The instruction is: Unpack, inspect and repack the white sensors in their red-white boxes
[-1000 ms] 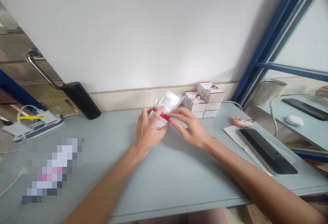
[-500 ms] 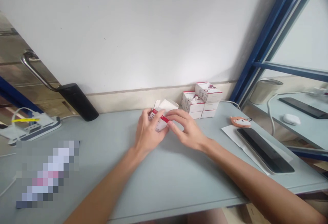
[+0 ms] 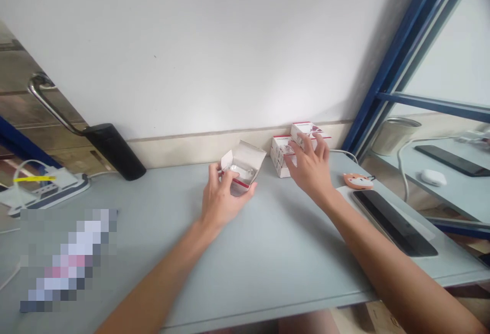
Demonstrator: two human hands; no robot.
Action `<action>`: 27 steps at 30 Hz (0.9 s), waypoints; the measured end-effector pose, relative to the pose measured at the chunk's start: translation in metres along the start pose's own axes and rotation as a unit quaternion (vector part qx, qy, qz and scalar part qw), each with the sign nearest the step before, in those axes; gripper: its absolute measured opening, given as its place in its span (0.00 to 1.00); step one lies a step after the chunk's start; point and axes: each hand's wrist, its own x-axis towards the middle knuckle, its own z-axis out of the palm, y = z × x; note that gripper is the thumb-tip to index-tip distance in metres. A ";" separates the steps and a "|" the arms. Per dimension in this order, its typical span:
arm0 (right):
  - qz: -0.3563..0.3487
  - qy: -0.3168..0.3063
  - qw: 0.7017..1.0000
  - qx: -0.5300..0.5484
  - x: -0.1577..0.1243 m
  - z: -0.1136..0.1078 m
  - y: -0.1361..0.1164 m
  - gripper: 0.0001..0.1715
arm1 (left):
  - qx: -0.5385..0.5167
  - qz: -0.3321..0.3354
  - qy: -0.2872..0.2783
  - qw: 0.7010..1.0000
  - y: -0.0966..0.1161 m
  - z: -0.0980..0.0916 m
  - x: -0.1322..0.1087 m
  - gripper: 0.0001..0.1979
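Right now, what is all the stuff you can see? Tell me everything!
desk: one, pale grey-blue, under everything
open box: one, white and red, in left hand
boxes: at least two, white and red, by the wall
fox toy: one, orange, right of the boxes
phone: one, black, on the paper
paper: white, under the phone
power strip: one, white, far left
door handle: one, silver, upper left
blurry patch: one, cannot tell what, left
left hand: holding the open box
right hand: on the boxes

A stack of small cartons stands at the back of the desk, a smartphone on a sheet of paper to its right, and apparently a power strip far left.
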 end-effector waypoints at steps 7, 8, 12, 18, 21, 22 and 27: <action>0.010 -0.014 1.000 0.016 0.000 0.005 0.001 0.12 | -0.012 0.063 -0.038 0.997 -0.003 -0.013 0.008 0.18; 0.008 -0.015 0.999 0.034 0.001 0.004 0.000 0.11 | -0.014 0.066 -0.039 0.997 -0.003 -0.015 0.010 0.16; 0.007 0.050 0.986 0.161 0.006 -0.010 -0.011 0.11 | -0.007 0.082 -0.035 0.996 -0.001 -0.015 0.012 0.12; -0.034 0.080 0.939 0.332 0.006 -0.053 -0.046 0.13 | 0.003 0.134 -0.013 0.991 -0.001 -0.010 0.007 0.14; -0.084 -0.012 0.933 0.350 0.000 -0.056 -0.058 0.12 | -0.008 0.148 -0.005 0.989 -0.001 -0.009 0.007 0.16; -0.085 -0.038 0.932 0.351 -0.002 -0.054 -0.060 0.12 | -0.011 0.149 -0.003 0.989 -0.001 -0.009 0.007 0.16; -0.052 -0.090 0.925 0.366 -0.010 -0.046 -0.065 0.13 | -0.024 0.160 -0.002 0.987 -0.003 -0.009 0.008 0.17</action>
